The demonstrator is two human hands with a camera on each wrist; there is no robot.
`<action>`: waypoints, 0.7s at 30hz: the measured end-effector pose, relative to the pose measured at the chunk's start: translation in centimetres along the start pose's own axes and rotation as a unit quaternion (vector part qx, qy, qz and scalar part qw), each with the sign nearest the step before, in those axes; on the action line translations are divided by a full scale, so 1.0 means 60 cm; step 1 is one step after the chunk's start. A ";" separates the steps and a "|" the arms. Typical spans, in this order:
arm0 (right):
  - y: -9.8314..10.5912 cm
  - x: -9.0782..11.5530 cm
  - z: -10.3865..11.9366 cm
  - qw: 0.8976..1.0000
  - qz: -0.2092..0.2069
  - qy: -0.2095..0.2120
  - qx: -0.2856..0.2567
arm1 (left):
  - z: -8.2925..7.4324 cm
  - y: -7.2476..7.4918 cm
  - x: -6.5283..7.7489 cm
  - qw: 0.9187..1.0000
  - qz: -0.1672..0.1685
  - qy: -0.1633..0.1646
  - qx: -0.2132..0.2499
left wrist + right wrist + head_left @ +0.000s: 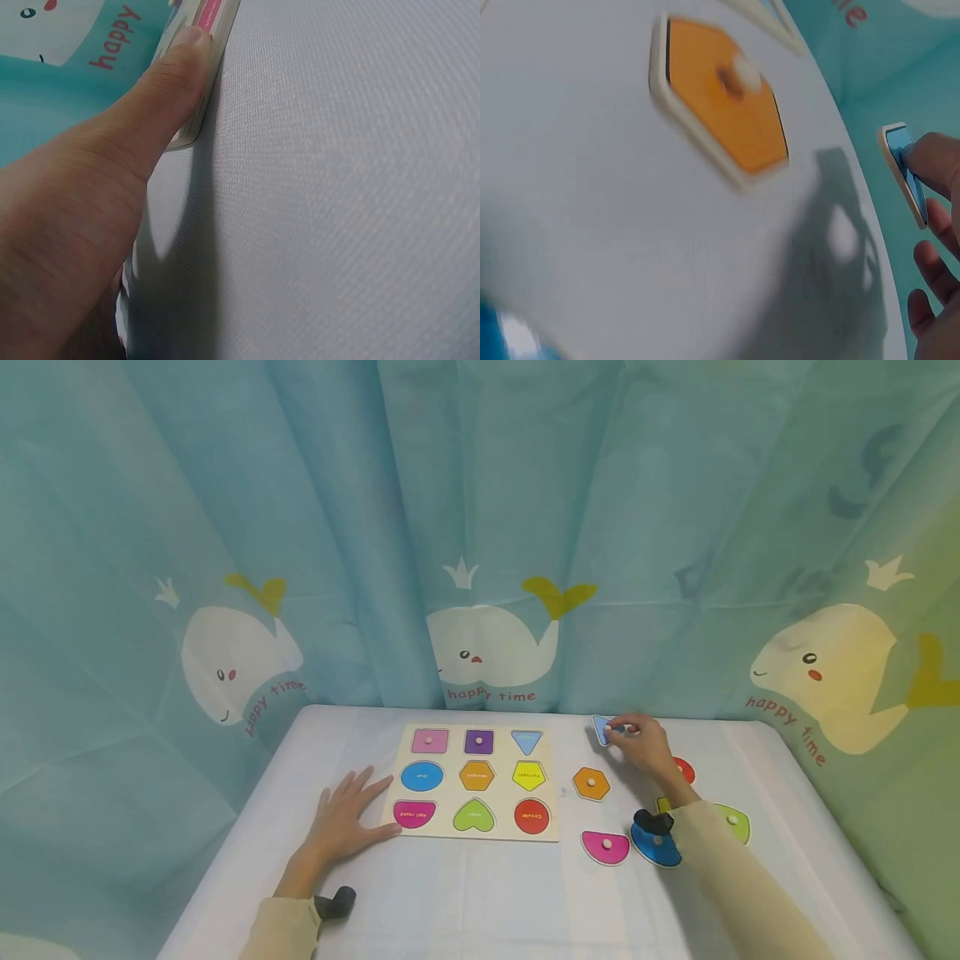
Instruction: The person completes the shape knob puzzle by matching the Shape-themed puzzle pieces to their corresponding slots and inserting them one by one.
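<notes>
A wooden shape puzzle board (442,837) lies on the table, its left edge touched by my left hand (341,818) with fingers spread. In the left wrist view the thumb (169,71) rests on the board's corner. My right hand (645,747) pinches a light blue triangle piece (602,731) by its knob, right of the board near the table's back edge. In the right wrist view this triangle (904,169) is held tilted above the table. A pink rectangle (430,742) and a purple square (479,742) with knobs sit in the board's back row.
Right of the board lie an orange hexagon (591,783), a magenta half round (606,847), a blue oval (654,850), a red piece (684,769) and a green piece (735,822). The right forearm partly covers a yellow piece (663,805). A whale-printed curtain (487,527) hangs behind the table.
</notes>
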State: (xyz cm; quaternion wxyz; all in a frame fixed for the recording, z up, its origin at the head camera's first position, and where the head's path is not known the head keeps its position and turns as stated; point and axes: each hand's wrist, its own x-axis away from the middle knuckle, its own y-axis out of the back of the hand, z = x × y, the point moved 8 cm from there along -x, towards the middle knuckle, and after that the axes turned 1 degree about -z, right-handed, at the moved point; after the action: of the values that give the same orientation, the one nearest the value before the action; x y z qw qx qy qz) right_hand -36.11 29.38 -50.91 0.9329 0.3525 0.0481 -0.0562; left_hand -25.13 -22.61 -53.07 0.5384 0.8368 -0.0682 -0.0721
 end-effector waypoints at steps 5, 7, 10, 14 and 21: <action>-0.034 -0.003 0.030 0.999 0.020 -0.016 -0.023 | 0.004 -0.003 -0.001 1.000 0.002 0.001 -0.002; -0.047 -0.001 0.043 0.999 0.025 -0.018 -0.032 | 0.004 -0.004 0.001 1.000 0.003 0.000 -0.003; -0.066 -0.001 0.059 0.999 0.031 -0.015 -0.041 | 0.004 -0.004 0.002 1.000 0.004 0.001 -0.001; -0.096 -0.006 0.078 0.998 0.041 -0.017 -0.046 | 0.004 -0.005 0.002 1.000 0.006 0.002 0.003; -0.145 -0.012 0.116 0.996 0.068 0.003 -0.048 | 0.005 -0.006 0.000 1.000 0.006 0.003 0.003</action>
State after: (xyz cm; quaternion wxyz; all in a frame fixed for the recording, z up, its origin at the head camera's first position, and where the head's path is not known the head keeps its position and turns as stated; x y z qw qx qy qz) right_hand -37.67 18.34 -51.28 0.9504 0.3095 0.0290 0.0110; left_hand -25.18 -22.70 -53.54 0.5366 0.8381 -0.0723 -0.0664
